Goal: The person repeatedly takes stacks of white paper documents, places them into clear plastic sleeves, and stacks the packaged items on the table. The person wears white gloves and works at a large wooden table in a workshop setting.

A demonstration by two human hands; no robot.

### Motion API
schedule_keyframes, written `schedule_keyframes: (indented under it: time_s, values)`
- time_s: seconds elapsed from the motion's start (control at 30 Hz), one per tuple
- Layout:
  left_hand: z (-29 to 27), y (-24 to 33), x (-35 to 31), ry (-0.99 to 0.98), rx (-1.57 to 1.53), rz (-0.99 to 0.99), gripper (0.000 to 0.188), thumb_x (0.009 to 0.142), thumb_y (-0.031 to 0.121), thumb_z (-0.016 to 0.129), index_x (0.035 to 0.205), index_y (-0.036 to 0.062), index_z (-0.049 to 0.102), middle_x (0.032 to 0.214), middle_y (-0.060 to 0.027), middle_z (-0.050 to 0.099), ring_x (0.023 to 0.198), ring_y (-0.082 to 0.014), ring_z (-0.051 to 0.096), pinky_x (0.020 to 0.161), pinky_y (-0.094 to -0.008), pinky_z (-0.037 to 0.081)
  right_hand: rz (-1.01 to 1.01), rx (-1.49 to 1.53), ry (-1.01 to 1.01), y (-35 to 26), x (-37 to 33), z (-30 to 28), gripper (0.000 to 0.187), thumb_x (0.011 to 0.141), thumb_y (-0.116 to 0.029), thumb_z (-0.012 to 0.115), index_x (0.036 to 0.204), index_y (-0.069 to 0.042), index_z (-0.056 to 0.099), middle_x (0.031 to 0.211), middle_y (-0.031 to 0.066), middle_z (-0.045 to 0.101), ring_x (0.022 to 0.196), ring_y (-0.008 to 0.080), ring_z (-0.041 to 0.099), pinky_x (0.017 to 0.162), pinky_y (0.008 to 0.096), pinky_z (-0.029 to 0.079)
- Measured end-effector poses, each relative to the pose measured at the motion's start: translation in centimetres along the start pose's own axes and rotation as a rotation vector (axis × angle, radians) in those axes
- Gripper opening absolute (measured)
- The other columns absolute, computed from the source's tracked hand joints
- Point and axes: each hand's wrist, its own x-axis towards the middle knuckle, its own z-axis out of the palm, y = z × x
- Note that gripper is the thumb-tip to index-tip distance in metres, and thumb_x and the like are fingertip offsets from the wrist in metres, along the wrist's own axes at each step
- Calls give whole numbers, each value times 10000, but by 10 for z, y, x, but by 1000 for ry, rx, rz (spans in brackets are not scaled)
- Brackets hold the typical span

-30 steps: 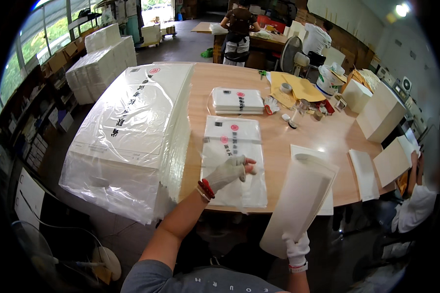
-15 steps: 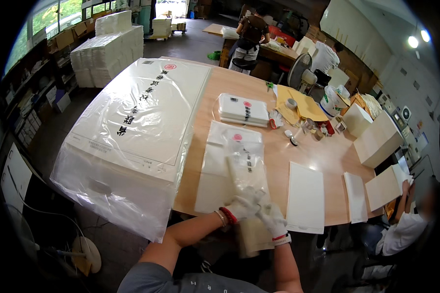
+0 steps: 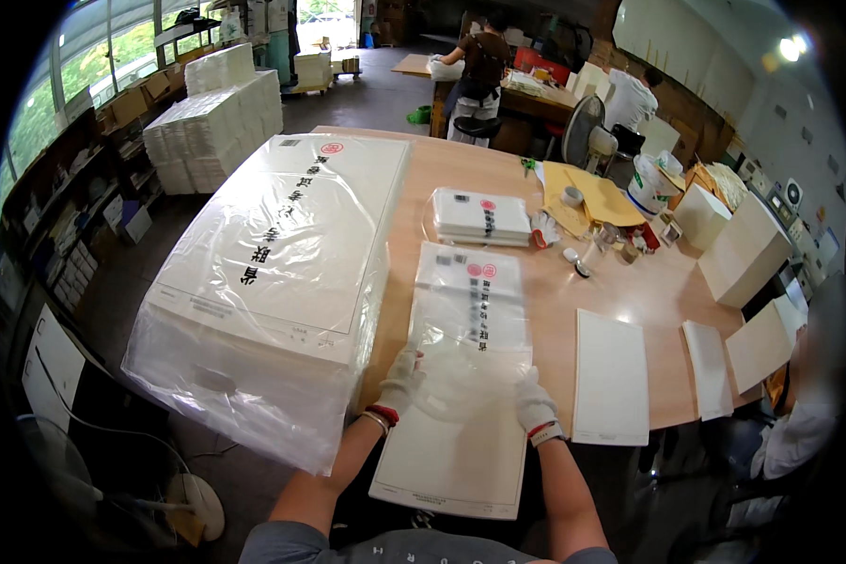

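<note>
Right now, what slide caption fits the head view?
Gloved left hand and right hand flank white paper, partly under clear plastic, overhanging the table.

Tan table [image 3: 663, 282] beneath plastic bags [image 3: 475, 305], paper [image 3: 611, 376]

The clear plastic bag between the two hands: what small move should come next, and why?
Probably slide the white sheets further into the clear plastic bag: their near end seems outside it, and the left hand and right hand flank them.
</note>
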Motion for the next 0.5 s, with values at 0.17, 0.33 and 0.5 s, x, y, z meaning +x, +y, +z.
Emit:
schedule_keyframes:
  time_s: [0.17,0.33,0.5]
  values:
    - [-12,40,-57,-77,-59,-233,338,769,-12,516,1102,-2,459,900,-87,520,851,-215,549,766,-314,451,-196,62,182,26,-57,15,554,879,-234,438,1371,-24,294,844,153,648,699,323,638,554,430,494]
    - [-8,21,-110,-86,110,-162,249,786,23,536,1016,11,441,888,-125,521,802,-276,560,703,-369,459,-15,319,8,28,-119,19,647,887,-272,463,1407,-24,167,752,137,621,646,323,617,498,457,455]
    - [-30,33,-174,-228,301,-210,204,826,124,559,936,35,413,908,-180,521,775,-372,554,650,-437,449,-189,186,52,42,-190,48,644,887,-311,496,1384,-14,215,777,152,614,621,317,603,467,477,438]
